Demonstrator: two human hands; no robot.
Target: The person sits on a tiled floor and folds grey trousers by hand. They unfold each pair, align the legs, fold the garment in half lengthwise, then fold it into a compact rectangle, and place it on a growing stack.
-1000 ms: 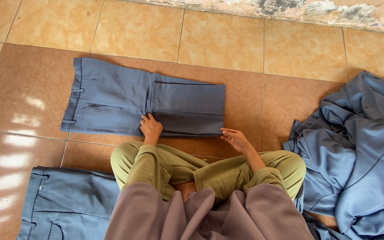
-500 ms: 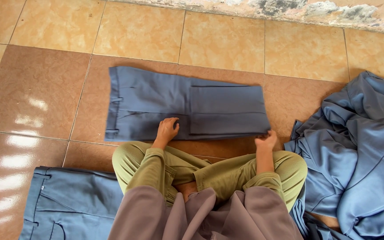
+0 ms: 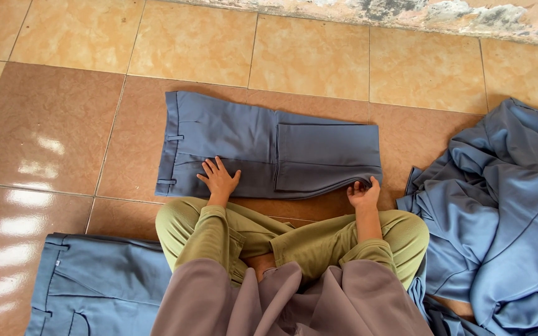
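We are pressing our left hand [image 3: 219,179] flat, fingers spread, on the folded blue-grey trousers [image 3: 269,149]. Our right hand [image 3: 363,194] is pinching their near right corner; a heap of blue-grey garments [image 3: 505,218] is lying to the right.

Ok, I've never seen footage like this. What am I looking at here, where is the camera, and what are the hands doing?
There is no machine here. The single view comes from a camera worn on a person's head, looking down at their own lap and hands. The person sits cross-legged on a tiled floor. In front of them lies a pair of grey-blue trousers, folded over on itself. The left hand rests flat and open on it near the waistband end. The right hand pinches the near corner of the folded end. A loose heap of similar cloth lies to the right, and another pair of trousers at lower left.
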